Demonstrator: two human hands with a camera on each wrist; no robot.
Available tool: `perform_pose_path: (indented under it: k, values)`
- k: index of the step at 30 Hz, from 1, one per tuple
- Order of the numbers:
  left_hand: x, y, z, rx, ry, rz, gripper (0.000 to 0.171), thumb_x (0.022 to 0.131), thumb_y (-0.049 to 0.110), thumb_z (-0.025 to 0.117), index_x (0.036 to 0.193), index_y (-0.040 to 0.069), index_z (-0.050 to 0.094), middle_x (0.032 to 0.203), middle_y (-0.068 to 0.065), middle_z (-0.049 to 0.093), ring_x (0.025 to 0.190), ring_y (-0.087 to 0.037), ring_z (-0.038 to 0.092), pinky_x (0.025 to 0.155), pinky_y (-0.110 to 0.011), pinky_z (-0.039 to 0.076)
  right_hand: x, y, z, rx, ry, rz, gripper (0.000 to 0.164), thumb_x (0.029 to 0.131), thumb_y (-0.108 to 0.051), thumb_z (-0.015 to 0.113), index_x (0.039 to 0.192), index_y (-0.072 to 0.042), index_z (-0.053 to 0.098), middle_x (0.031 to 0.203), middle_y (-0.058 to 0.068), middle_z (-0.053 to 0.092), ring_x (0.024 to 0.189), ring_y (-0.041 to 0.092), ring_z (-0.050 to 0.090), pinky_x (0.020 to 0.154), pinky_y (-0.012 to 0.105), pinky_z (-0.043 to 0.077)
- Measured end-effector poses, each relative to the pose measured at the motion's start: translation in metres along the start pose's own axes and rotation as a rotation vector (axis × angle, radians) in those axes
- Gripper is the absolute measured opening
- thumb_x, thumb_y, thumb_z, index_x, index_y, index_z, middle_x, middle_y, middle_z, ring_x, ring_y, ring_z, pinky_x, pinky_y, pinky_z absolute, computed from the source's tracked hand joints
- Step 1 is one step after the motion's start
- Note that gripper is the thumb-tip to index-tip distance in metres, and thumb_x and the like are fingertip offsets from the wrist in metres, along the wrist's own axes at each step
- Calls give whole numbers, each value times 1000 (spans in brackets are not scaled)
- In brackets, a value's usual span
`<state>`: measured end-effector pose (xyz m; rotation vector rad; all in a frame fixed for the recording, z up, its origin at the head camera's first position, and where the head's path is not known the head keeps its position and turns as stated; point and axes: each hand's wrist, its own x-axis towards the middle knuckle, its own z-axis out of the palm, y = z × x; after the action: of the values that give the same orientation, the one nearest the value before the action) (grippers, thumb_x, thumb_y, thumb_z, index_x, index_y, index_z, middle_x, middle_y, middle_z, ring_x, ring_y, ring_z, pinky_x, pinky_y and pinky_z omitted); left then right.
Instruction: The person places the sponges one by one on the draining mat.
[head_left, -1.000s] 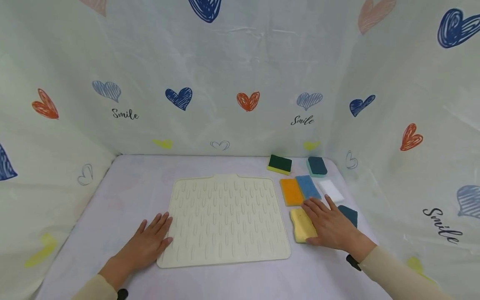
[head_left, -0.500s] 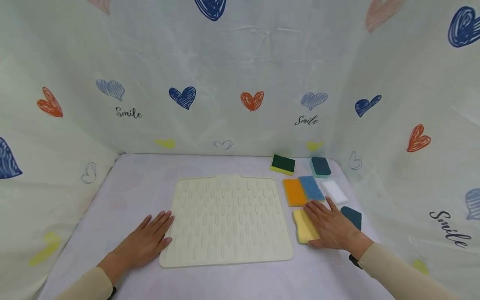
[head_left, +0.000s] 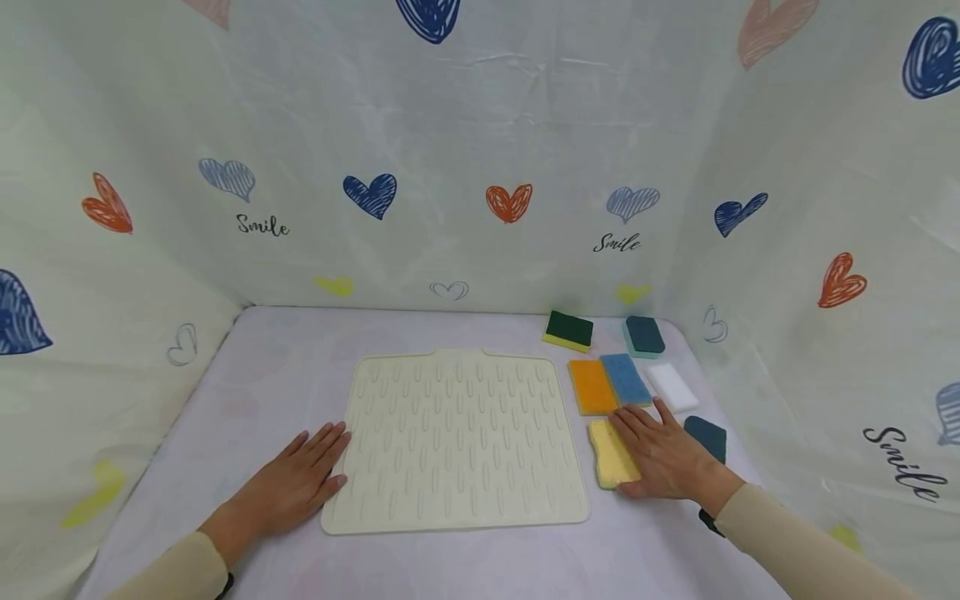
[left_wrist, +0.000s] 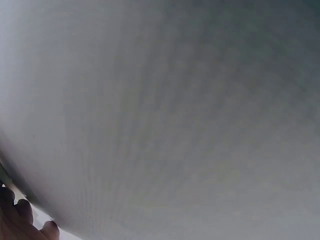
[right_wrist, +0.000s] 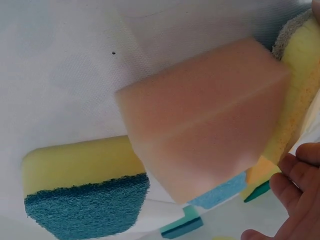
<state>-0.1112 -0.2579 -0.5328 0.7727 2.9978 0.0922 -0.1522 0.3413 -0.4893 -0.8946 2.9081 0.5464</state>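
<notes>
A cream ridged mat (head_left: pixel 457 442) lies flat in the middle of the table. My left hand (head_left: pixel 288 479) rests palm down beside it, straight fingertips at the mat's left edge. To the right of the mat, my right hand (head_left: pixel 663 454) lies with extended fingers over a yellow sponge (head_left: pixel 609 458), covering its right side. The right wrist view shows that yellow sponge (right_wrist: pixel 295 80) beside the fingers (right_wrist: pixel 287 192), a pink foam block (right_wrist: pixel 210 125) close by, and a yellow sponge with a teal scouring side (right_wrist: pixel 85 190). In the head view the hand hides the pink block.
Beyond my right hand lie an orange sponge (head_left: pixel 591 387), a blue sponge (head_left: pixel 625 379) and a white sponge (head_left: pixel 670 386). Farther back are a green-topped yellow sponge (head_left: pixel 567 331) and a teal sponge (head_left: pixel 643 335). A heart-printed curtain (head_left: pixel 450 125) encloses the table (head_left: pixel 262 367).
The head view has shifted slightly, so the table appears a little farther right. Both hands stay in place beside the mat and over the yellow sponge.
</notes>
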Motion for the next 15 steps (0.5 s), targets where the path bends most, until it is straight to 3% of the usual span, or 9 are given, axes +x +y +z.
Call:
perform_pose_path:
  k: [7, 15]
  values:
    - [1, 1, 0, -11, -11, -10, 69, 112, 49, 46, 161, 2, 40, 170, -15, 36, 157, -36, 35, 125, -58, 32, 2, -1, 0, 67, 12, 34, 107, 79, -79, 70, 152, -3, 48, 152, 17, 52, 137, 38, 50, 121, 70, 32]
    - [1, 3, -3, -13, -14, -9, 68, 112, 46, 48, 161, 1, 40, 169, -16, 37, 156, -37, 36, 124, -59, 33, 11, -3, -11, 17, 196, 61, 102, 75, -69, 76, 143, 2, 49, 134, 20, 55, 122, 38, 52, 114, 59, 45]
